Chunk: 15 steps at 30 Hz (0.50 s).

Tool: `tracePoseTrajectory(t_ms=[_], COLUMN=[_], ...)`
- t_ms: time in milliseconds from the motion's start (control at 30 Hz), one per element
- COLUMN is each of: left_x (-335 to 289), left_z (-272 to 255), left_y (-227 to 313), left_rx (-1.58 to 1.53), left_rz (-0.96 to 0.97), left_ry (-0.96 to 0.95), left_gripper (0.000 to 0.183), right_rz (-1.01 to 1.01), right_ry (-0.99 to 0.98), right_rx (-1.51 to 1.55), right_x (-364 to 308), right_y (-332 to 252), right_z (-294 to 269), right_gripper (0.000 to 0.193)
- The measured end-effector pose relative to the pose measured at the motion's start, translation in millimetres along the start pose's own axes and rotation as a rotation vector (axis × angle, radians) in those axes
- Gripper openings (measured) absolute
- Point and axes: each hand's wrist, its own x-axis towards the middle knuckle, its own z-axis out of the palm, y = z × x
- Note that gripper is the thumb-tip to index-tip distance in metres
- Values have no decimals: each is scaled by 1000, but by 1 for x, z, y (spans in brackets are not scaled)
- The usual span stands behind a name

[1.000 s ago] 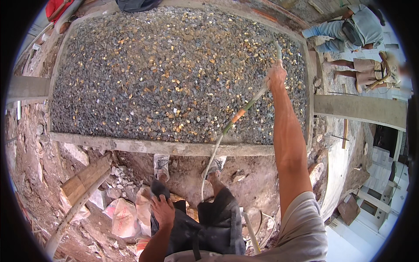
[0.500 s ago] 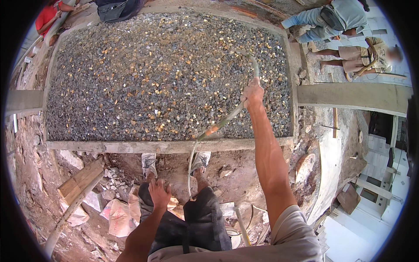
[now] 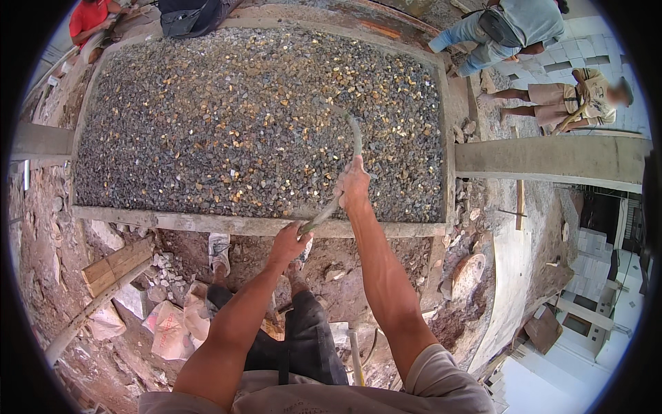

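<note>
A grey-green hose [image 3: 321, 217] runs through both my hands. Its upper end curves out over a rectangular bed of dark, wet-looking gravel [image 3: 227, 138] with lighter stones among it. My right hand [image 3: 354, 183] is closed around the hose above the near part of the gravel. Lower down, next to the near concrete edge [image 3: 172, 221], my left hand [image 3: 287, 245] wraps round the same hose. Below the left hand my arm and leg mostly hide the hose. Whether water leaves its far end I cannot make out.
Concrete beams [image 3: 552, 159] meet the bed at left and right. Two people [image 3: 507, 31] are at the upper right, another in red [image 3: 88, 19] at the upper left. A dark bag [image 3: 186, 17] lies on the far edge. Planks [image 3: 118, 265], rubble and sacks [image 3: 171, 331] lie near my feet.
My left hand has come up from my knee and taken hold of the hose. My right hand has moved left and nearer with the hose, whose end has swung left too.
</note>
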Motion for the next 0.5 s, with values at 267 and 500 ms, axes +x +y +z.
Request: tracePoseTrajectory(t_ms=[267, 500], left_x=[-77, -129], left_z=[0, -4], left_y=[23, 42], left_rx=[96, 103], left_rz=[-18, 58], left_ry=[105, 115], left_gripper=[48, 47], right_rz=[95, -12], right_ry=[75, 176], right_rx=[-13, 37], right_x=[-58, -132], right_y=[1, -16], right_z=[-20, -37], right_gripper=[43, 43])
